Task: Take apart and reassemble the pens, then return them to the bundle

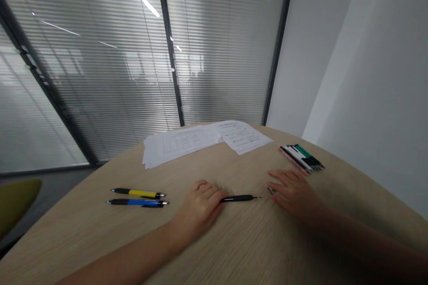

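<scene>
Left hand (198, 212) curled on one black pen (239, 198) (grip unclear; right hand (292, 194) open).

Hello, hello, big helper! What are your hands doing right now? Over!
Left hand over the end of the black pen, grip unclear. Right hand open, flat on the table. Bundle of pens just past right fingers. Over.

Nothing legible: the printed sheets (203, 140) on the counter (100, 236) show headings, text lines and a ruled grid, all too small to read, and the black pen (239, 198), yellow pen (138, 193) and blue pen (138, 202) show no readable marking.
</scene>
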